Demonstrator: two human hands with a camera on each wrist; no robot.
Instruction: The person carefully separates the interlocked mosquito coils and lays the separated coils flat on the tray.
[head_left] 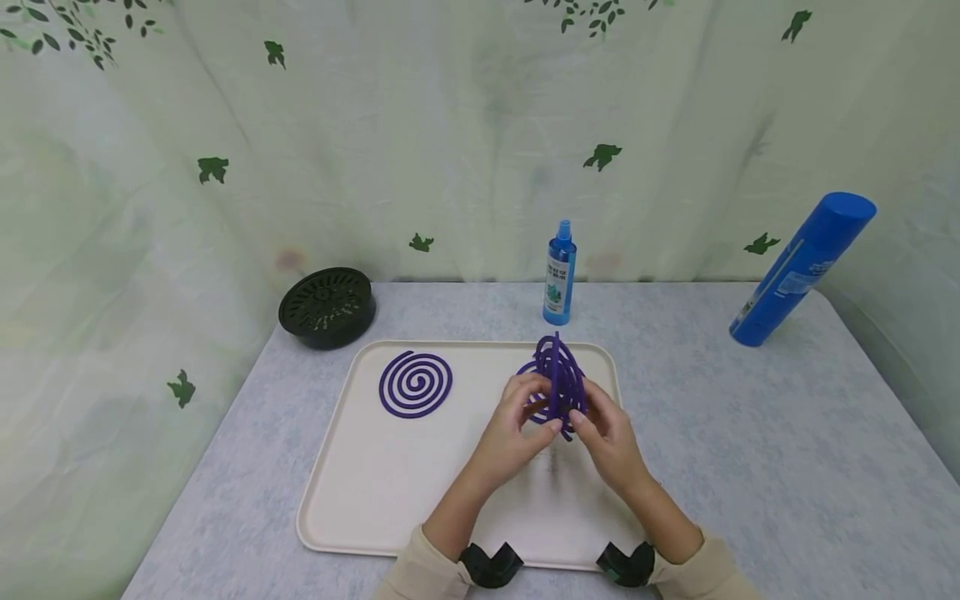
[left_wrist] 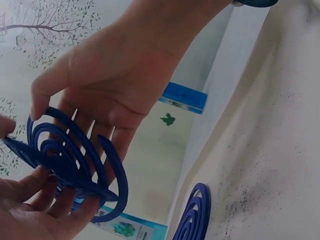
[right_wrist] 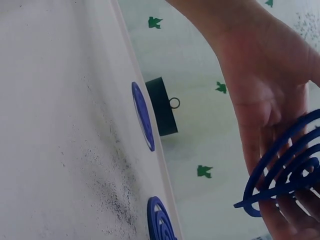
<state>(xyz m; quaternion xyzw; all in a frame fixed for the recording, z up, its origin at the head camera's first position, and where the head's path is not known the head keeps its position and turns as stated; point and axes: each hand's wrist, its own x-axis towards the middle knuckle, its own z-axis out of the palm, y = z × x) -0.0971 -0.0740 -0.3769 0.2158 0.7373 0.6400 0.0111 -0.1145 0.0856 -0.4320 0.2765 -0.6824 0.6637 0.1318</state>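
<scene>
Two purple-blue mosquito coils, interlocked at an angle to each other, are held above the tray. One coil [head_left: 555, 379] stands edge-on in the head view; the other coil [head_left: 573, 387] slants to its right. My left hand [head_left: 513, 433] grips the pair from the left, thumb low at the near edge. From the right, my right hand [head_left: 613, 442] pinches them with thumb and fingers. Behind the hands another coil [left_wrist: 192, 217] lies on the tray, partly hidden in the head view. A separate flat coil [head_left: 415, 384] rests near the tray's far left corner.
The cream tray [head_left: 375, 500] sits on a grey-blue table [head_left: 750, 467], with dark specks in the wrist views. A black slotted round holder [head_left: 327, 308] stands at the back left. A blue spray bottle [head_left: 558, 275] is behind the tray, and a tall blue can [head_left: 802, 267] back right.
</scene>
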